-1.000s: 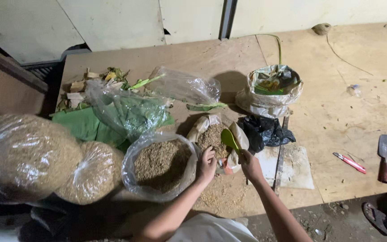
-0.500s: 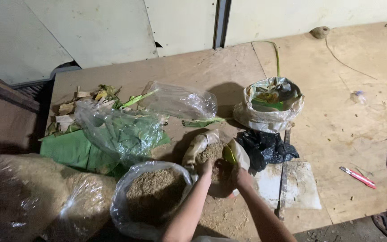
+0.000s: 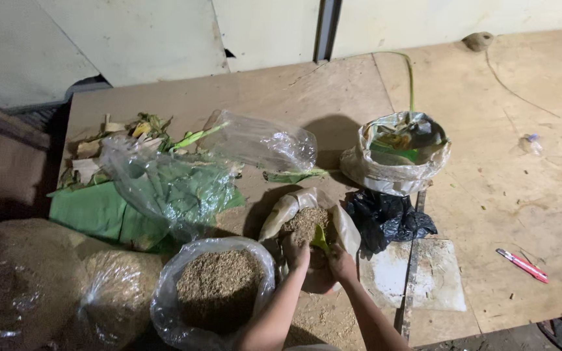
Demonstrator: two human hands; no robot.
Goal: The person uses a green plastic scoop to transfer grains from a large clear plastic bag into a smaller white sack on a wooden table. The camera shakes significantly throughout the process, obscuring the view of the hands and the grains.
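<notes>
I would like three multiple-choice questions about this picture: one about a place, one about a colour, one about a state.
1. Where does the black plastic bag lie?
A. To the right of the small open bag
B. On the green leaves
C. Beside the knife

2. What colour is the pen-like tool on the board?
A. Blue
B. Red
C. Yellow

3. In what state is the clear bag of brown grainy material nearest the left hand?
A. Tied shut
B. Empty
C. Open at the top

Answers:
1. A, it lies just right of the small open bag that both the left hand and the right hand grip.
2. B, its body shows red against the pale wooden board.
3. C, its mouth is rolled wide and the brown filling shows.
</notes>
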